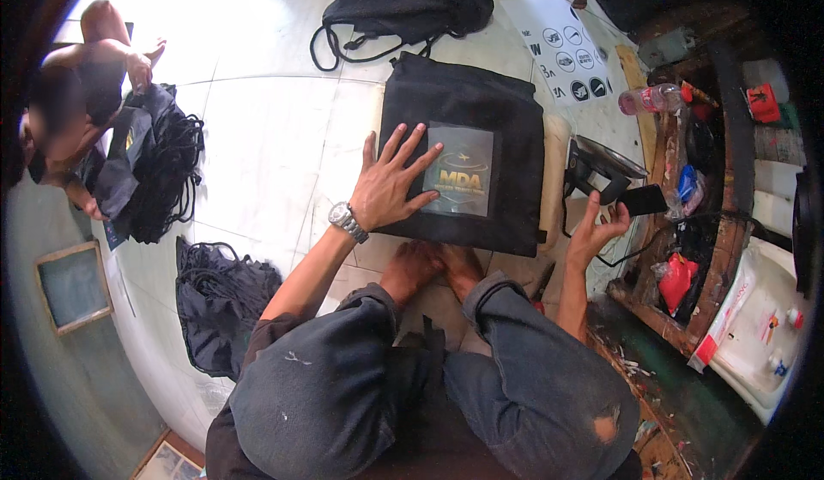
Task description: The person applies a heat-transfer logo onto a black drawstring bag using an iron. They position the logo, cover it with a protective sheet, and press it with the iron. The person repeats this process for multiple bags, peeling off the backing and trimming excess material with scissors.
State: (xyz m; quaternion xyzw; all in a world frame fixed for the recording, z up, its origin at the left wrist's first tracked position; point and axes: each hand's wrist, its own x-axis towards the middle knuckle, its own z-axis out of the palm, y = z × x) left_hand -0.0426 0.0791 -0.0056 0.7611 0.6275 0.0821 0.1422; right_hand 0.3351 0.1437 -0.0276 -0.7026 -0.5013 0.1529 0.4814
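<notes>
A black fabric drawstring bag [515, 113] lies flat in front of me on a pale padded board. On it sits a clear transfer film [460, 136] with a gold and white printed design. My left hand [396, 181], a metal watch at its wrist, rests spread over the bag and the film's left edge. My right hand [600, 226] is raised right of the bag, fingers apart, beside an electric iron [595, 168]. Its fingertips are close to the iron's handle and a black phone [644, 201]; whether they touch either I cannot tell.
Black bags lie at the top [412, 4] and lower left [225, 300]. A person [96, 94] sits at the left with a pile of black bags [161, 171]. A printed sheet [566, 49], a plastic bottle [651, 99] and a cluttered wooden shelf [714, 242] are at the right.
</notes>
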